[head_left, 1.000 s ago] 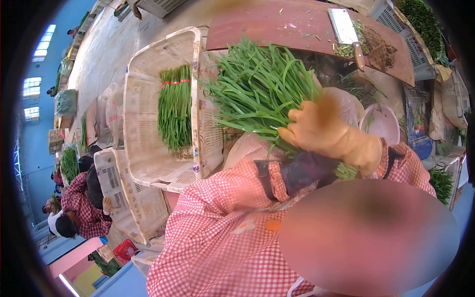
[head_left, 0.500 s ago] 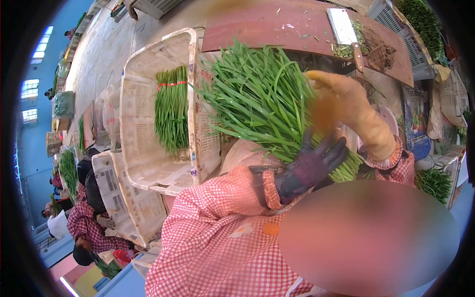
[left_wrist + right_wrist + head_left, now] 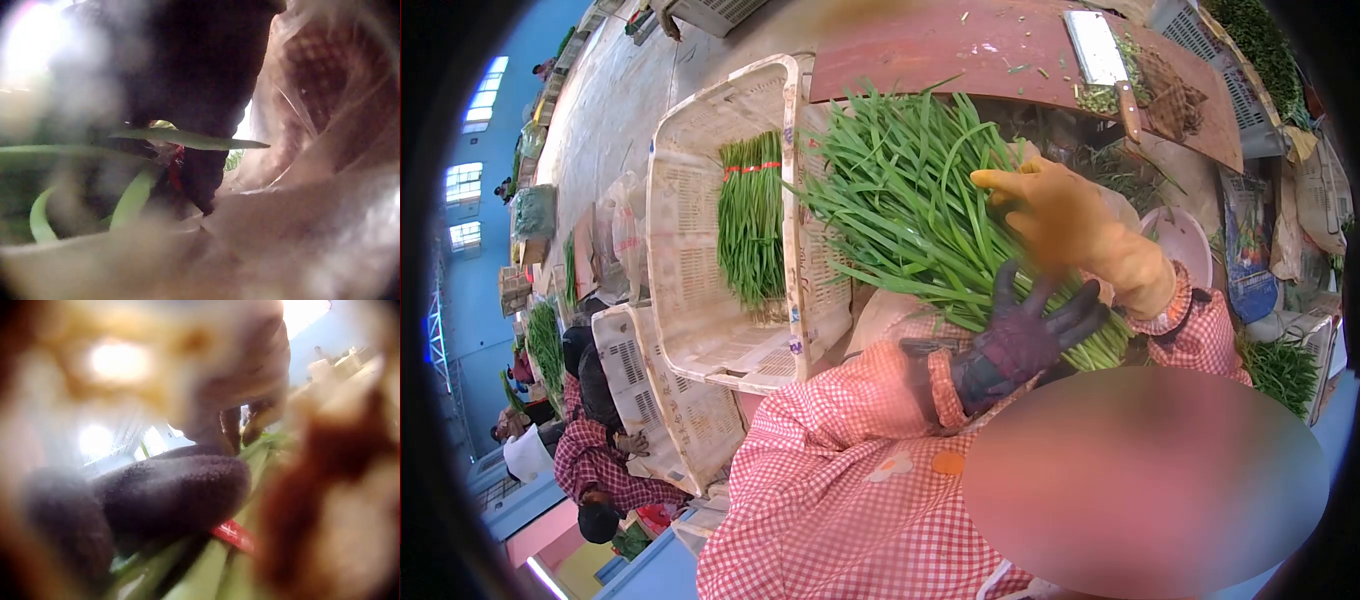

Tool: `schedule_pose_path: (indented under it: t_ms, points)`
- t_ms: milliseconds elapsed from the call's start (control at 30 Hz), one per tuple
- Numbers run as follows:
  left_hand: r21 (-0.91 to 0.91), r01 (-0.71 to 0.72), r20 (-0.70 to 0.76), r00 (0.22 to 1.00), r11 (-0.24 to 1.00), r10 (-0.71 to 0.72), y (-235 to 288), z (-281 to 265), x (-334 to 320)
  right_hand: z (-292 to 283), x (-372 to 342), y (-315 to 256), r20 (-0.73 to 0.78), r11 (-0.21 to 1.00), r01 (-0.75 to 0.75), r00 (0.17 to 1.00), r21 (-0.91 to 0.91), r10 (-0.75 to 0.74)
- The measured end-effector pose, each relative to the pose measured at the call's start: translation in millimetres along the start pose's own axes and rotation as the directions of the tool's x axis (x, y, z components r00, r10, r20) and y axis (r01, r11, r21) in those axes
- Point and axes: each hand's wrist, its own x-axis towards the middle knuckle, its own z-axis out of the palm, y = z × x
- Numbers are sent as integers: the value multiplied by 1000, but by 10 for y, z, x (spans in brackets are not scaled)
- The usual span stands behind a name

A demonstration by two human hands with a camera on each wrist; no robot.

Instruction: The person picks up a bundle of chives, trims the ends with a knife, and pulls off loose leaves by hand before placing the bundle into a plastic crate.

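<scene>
A large loose bunch of garlic chives lies across the person's front, leaves spread to the left and pale stem ends at the lower right. My left hand, in a dark glove, lies over the stems with its fingers spread. In the right wrist view its dark fingers cross the stalks beside a red band. My right hand, yellow-gloved, is at the bunch's upper side, index finger extended. A brown smudge hides its other fingers, so I cannot tell whether they pinch anything. Blur fills much of both wrist views.
A white crate to the left holds a red-banded chive bunch. A cleaver lies on the red board among trimmings. A pink bowl stands at right. Another person bends near a crate at lower left.
My right hand has loosened its grip on the bunch and shifted up, then slightly left. My left hand has come out over the stems with fingers spread. The person at left has bent lower.
</scene>
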Motion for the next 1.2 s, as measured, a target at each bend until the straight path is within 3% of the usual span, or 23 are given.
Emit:
schedule_pose_path:
  t_ms: [100,167,233,267,367,500,567,633,700,733,800,867,933,967,1033,1067,1100,1200]
  points:
    - [10,16,20,1000,1000,-16,-3,5,-4,24,60,-20,34,998,10,999,-63,-8]
    - [273,-118,210,976,955,61,-14,199,-91,48,109,-78,38,988,30,999,-150,-24]
    - [303,-143,267,962,942,60,-22,225,-109,114,169,-59,12,961,148,989,-235,-149]
    - [214,-86,229,973,973,36,-16,228,-127,140,210,-49,4,939,205,977,-277,-212]
    - [37,0,156,988,999,-6,-37,3,-29,100,368,-91,-154,891,215,943,-400,-296]
    - [-45,32,135,991,998,-25,-39,-85,14,-133,712,60,-392,922,188,863,-339,-320]
    - [28,12,108,994,1000,-15,-47,-38,-10,-421,769,226,-501,925,155,803,-348,-323]
    - [108,10,105,994,994,-22,-67,-34,-16,-573,734,601,-565,964,123,790,-236,-239]
    - [175,9,132,991,985,-32,-103,-76,-25,-674,442,906,-500,905,111,803,-411,-325]
    - [145,31,183,981,989,-58,-128,-109,-33,-743,237,950,-374,739,120,802,-663,-465]
    - [110,42,250,966,993,-68,-264,-161,4,-786,-172,984,-306,623,-23,884,-782,-353]
    - [123,20,250,967,992,-50,-364,-191,39,-762,-602,873,-423,731,-353,901,-584,97]
    - [155,-13,250,968,988,-26,-393,-212,81,-751,-911,269,-461,852,-460,830,-250,313]
    - [167,-39,267,964,985,-7,-399,-232,108,-685,-1119,94,-496,904,-383,832,-187,250]
    - [214,-107,334,942,971,30,-412,-314,196,-420,-1318,-522,-450,908,-252,889,-335,80]
    - [168,-91,326,945,981,32,-421,-318,209,-296,-1337,-798,-316,863,-310,930,-399,188]
    - [123,-78,317,948,989,35,-432,-318,219,-164,-1381,-841,-281,821,-310,940,-479,192]
    - [113,-148,260,959,983,114,-598,-199,155,241,-1519,-521,-257,813,-336,937,-476,237]
